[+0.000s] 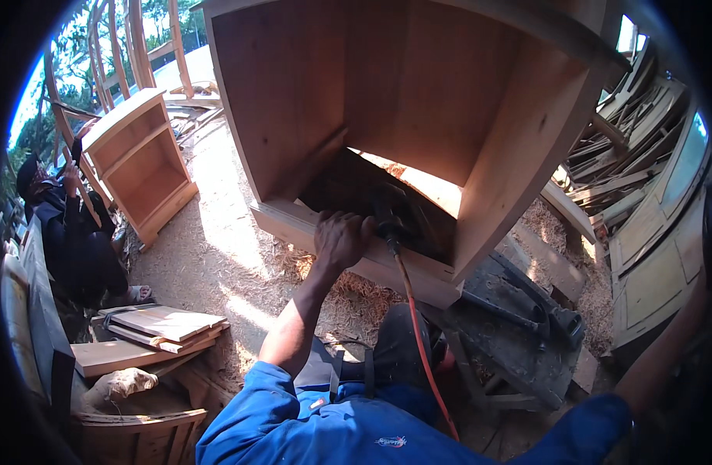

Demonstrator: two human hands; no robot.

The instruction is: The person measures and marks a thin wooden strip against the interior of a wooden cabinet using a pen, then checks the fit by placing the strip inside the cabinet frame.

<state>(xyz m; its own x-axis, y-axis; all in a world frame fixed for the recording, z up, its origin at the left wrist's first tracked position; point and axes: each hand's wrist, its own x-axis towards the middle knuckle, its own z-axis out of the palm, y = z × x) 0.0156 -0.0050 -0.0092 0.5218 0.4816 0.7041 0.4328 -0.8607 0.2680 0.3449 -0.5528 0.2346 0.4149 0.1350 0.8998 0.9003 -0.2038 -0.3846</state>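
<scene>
A pale wooden cabinet [511, 147] with an open front and a gap at its bottom fills the upper middle, resting partly over a dark metal-topped stand [526, 349]. My left hand [342, 239] has its fingers curled over the cabinet's lower front rail [418, 279]. Just right of it a dark air tool [388, 217] sits in the bottom opening, with a red-orange hose [418, 333] running down past my legs. My right forearm [666, 341] reaches up along the right rim of the head view; its hand is out of sight.
A smaller cabinet [139, 170] stands at upper left, beside a co-worker [65, 240] in dark clothes holding wood. Stacked boards [150, 329] lie at lower left. Heaped timber [619, 147] and panels [654, 240] line the right side. Shavings [208, 232] cover the ground.
</scene>
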